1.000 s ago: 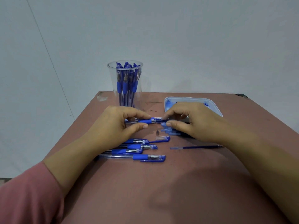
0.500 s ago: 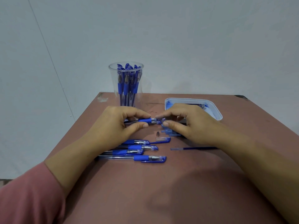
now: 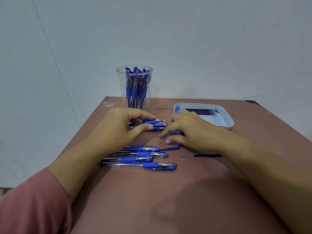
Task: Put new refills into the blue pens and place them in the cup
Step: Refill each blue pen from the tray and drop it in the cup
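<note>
My left hand (image 3: 118, 127) pinches a blue pen (image 3: 150, 122) by its grip, with the bare refill point sticking out to the right. A second blue pen (image 3: 157, 128) lies just under it. My right hand (image 3: 194, 130) is lowered onto the table to the right, fingertips down beside some loose blue caps (image 3: 176, 132); I see nothing held in it. The clear cup (image 3: 134, 86) stands behind my left hand with several blue pens upright inside. Several more capped pens (image 3: 143, 158) lie in a row in front of my hands.
A white tray (image 3: 228, 115) at the back right holds several dark refills (image 3: 200, 111) and blue ink stains. A single refill (image 3: 199, 155) lies under my right wrist. One loose cap (image 3: 172, 146) sits by the pen row. The brown table ends close behind the cup.
My right hand has let go of the pen's tip end and dropped to the table near the caps. My left hand keeps holding the pen, whose point is now uncovered.
</note>
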Tool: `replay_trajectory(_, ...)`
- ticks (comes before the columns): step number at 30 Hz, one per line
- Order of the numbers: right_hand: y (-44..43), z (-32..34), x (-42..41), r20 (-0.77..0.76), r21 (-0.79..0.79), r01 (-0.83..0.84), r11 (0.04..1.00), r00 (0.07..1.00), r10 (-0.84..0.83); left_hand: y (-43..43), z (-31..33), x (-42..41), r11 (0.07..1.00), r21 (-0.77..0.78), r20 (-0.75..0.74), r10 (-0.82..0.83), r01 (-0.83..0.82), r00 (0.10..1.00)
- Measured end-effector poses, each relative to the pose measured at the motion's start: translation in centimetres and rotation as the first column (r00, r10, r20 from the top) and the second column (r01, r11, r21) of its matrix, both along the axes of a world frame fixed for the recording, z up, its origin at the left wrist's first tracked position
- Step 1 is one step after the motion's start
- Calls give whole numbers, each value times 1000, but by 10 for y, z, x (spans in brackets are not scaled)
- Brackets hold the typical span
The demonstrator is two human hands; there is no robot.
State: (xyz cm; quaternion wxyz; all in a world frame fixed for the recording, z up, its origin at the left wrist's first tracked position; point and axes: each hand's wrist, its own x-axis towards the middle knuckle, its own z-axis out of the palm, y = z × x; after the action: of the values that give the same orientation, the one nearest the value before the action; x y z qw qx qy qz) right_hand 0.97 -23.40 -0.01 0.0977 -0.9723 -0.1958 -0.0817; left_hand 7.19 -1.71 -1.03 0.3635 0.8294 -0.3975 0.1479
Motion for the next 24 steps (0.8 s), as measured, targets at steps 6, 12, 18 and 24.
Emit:
replay_trajectory(6, 0, 2, 2, 25, 8, 43, 999, 999, -44, 0, 0, 0, 1000, -1, -17, 3, -3, 1000)
replay_trajectory(12, -14, 11, -16, 94, 580, 67, 812, 984, -149, 0, 2, -1, 1000, -29, -34, 2, -3, 999)
replay_trajectory(18, -4, 8, -15, 124, 654, 12, 757, 985, -123, -2, -1, -3, 998, -50, -16, -43, 42, 999)
replay_trajectory(24, 3, -2, -10, 114, 666, 0, 746, 988, -102, -4, -1, -3, 995, -70, 15, -74, 75, 997)
